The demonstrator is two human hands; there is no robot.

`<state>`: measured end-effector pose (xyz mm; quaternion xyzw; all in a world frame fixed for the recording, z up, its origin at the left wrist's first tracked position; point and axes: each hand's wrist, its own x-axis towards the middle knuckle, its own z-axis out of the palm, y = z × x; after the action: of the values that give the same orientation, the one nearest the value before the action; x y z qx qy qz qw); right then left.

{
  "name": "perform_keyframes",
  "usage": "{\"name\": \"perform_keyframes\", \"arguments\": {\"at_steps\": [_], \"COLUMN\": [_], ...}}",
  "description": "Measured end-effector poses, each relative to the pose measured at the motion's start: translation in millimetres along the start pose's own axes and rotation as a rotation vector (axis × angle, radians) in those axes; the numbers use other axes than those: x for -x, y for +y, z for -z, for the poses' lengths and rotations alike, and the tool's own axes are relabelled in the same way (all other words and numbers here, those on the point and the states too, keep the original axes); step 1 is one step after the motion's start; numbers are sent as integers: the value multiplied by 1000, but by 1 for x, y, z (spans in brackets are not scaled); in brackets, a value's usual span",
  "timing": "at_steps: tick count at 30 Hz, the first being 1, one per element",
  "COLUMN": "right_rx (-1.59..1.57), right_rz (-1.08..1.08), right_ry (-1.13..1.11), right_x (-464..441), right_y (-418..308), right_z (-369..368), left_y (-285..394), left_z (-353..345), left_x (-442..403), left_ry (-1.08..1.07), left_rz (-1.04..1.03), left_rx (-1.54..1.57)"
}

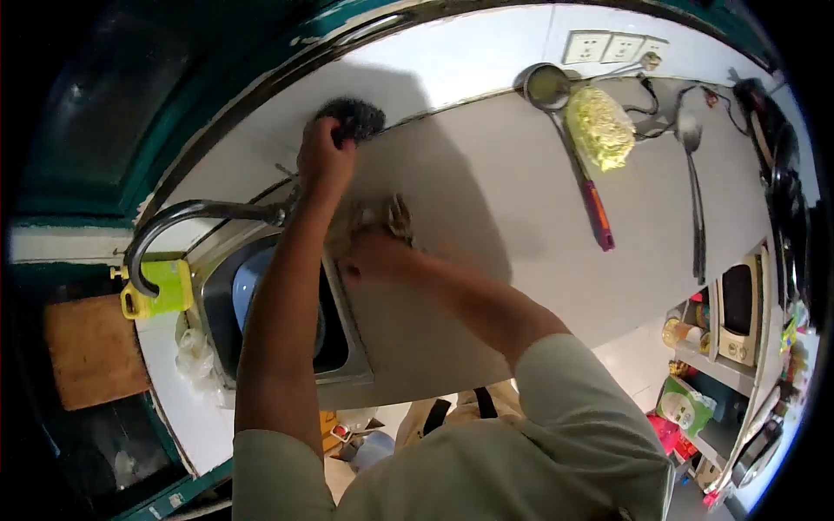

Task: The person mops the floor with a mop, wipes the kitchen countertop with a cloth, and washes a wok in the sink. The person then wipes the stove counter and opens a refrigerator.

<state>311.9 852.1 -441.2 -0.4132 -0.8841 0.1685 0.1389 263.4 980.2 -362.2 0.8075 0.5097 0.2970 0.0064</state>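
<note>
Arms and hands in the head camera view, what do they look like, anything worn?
The left hand and right hand wear no gloves. Loose, pale grey-green fabric short sleeves leave both forearms bare. The right hand is blurred, hiding finer detail.

A dark grey-black scrubber [352, 120] and pale yellow-green cabbage [599, 128] show at the wall-side edge of a plain grey-beige bench [547, 295], with a purple-and-orange handle [598, 213], a blue basin [250, 282], a yellow-green jug [172, 291] and a plain sage-green shirt [495, 469] nearer its other edges.
</note>
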Motion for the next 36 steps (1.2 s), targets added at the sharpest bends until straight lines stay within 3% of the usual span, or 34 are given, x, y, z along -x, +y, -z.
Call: {"name": "perform_keyframes", "arguments": {"at_steps": [3, 4, 5, 8, 10, 11, 12, 15, 17, 18, 19, 21, 22, 24, 25, 27, 30, 32, 34, 35, 36], "right_rx": [-123, -115, -109, 166, 387, 273, 160, 289, 21, -9, -38, -234, -170, 27, 120, -232, 241, 132, -88, 45, -7], "right_rz": [126, 168, 211, 7, -92, -149, -209, -175, -30, -21, 4, 276, 42, -268, -422, -753, -750, -617, -359, -212, -118], "right_ry": [25, 168, 314, 461, 572, 570, 564, 22, 258, 207, 153, 339, -101, -81, -92, 705, 409, -35, -106, -99, -112], "right_x": [75, 81, 78, 26, -21, -42, -59, -72, -33, -17, -3, 34, 54, 60, 64, 60, 47, 44, 48, 57, 68], "right_y": [-16, -7, 10, 49, 76, 75, 71, 63, 40, 29, 23, 30, 26, 63, 82, 117, 79, 36, -5, -21, -51], "right_z": [8, -1, -18, -23, -19, -15, -10, -8, 2, -3, -10, -28, 19, 49, 64, 63, 56, 55, 20, -24, -5], "left_y": [-4, -5, 2, 23, 19, 17, 15, -3, -27, -19, -39, -29, -28, -46, -43, -41, -40, -52, -32, -34, -37], "left_z": [10, 20, 36, 77, 83, 83, 80, 52, 29, 31, 10, 8, 4, -16, -22, -26, -28, -20, 30, 42, 54], "left_x": [-4, -5, -7, -15, -9, -7, -6, 9, 8, 13, 16, 29, 35, 41, 46, 61, 76, 85, 93, 105, 117], "left_ry": [-35, -45, -139, -307, -253, -228, -200, -155, -139, -54, -78, -55, -43, 23, -32, -119, -203, -216, -194, -149, -105], "left_rz": [-21, -33, 124, 544, 605, 635, 624, 560, 434, 210, 378, 235, 190, 60, 137, 219, 175, 119, 39, 8, -27], "left_rx": [-9, -15, 179, 704, 823, 885, 870, 720, 458, 110, 329, 114, 72, 108, 101, 32, -32, 79, 184, 222, 265]}}
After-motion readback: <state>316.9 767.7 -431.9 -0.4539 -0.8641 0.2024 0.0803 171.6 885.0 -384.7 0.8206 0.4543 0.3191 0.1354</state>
